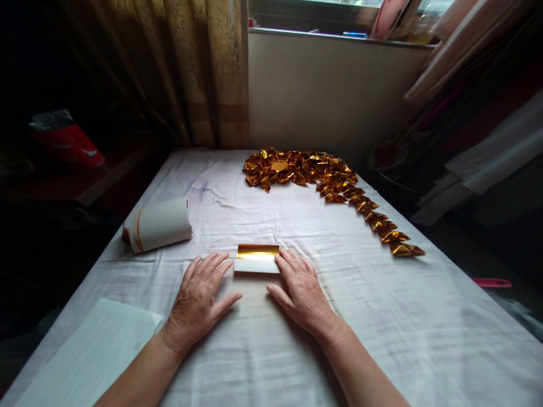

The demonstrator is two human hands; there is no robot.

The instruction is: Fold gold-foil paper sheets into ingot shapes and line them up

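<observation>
The folded paper [257,260] was positioned on the cloth [258,362] between both hands, its long axis running left to right, its right end overlapped by the right hand [303,291], nearer than the left hand [195,297], all fingers being extended, unclenched.

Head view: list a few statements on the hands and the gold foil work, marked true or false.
1. The right hand reaches the right edge of the folded sheet. True.
2. The left hand is open. True.
3. The folded sheet shows only gold. False: its near part is white.
4. The white roll lies left of the folded sheet. True.
5. The left hand grips the white roll. False: they are apart.
</observation>
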